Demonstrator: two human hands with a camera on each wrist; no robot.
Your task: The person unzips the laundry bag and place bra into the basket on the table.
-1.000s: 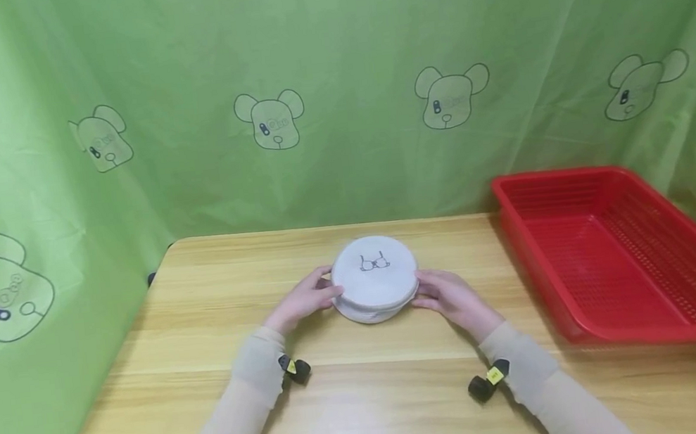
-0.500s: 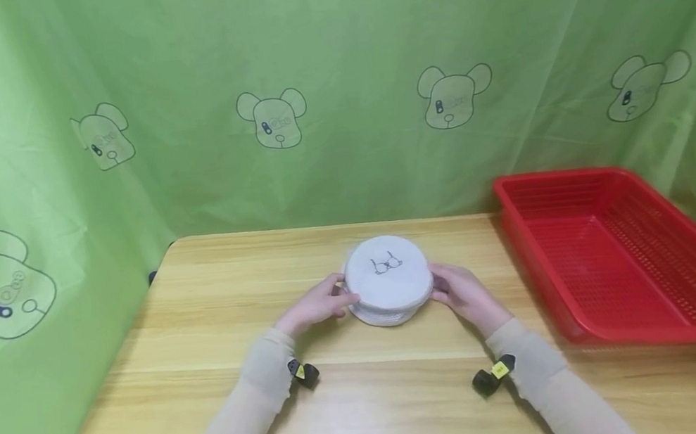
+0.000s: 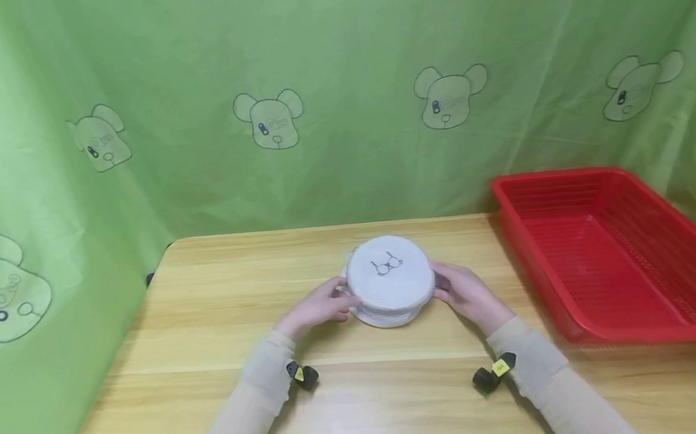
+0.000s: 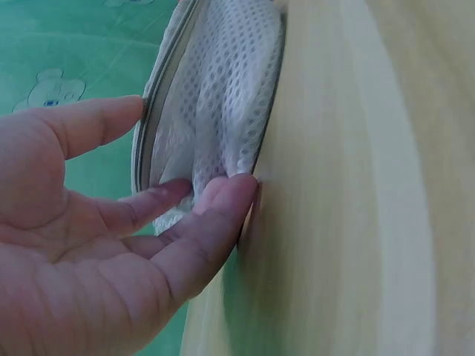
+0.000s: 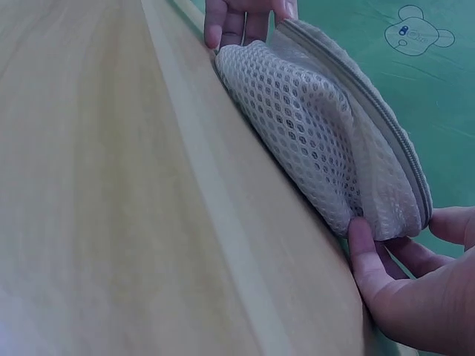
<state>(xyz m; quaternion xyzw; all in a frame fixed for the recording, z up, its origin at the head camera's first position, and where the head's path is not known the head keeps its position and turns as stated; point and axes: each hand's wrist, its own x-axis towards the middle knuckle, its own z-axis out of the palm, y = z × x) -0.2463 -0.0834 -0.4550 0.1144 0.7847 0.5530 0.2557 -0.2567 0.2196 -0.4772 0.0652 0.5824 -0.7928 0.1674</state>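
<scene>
A round white mesh laundry bag (image 3: 390,285) with a glasses drawing on its lid stands on the wooden table, both hands holding it from opposite sides. My left hand (image 3: 316,306) grips its left edge; up close, the left wrist view shows one digit at the zipped rim and other fingertips (image 4: 236,191) against the lower mesh (image 4: 237,74). On the opposite side, my right hand (image 3: 467,296) holds the bag, with a fingertip pressing into the mesh near the base in the right wrist view. The soft mesh wall (image 5: 297,119) is bulged and creased below the zipper (image 5: 371,104).
A red plastic basket (image 3: 569,293) with slotted sides stands at the table's right. Green curtains (image 3: 367,158) with printed bear heads enclose the back and sides. Wooden tabletop (image 3: 368,413) stretches between my forearms, each wearing a small black wrist camera.
Over the first half second, both hands shifted the mesh laundry bag slightly right and turned it a little, tilting the glasses drawing. Since then, bag and hands have hardly moved.
</scene>
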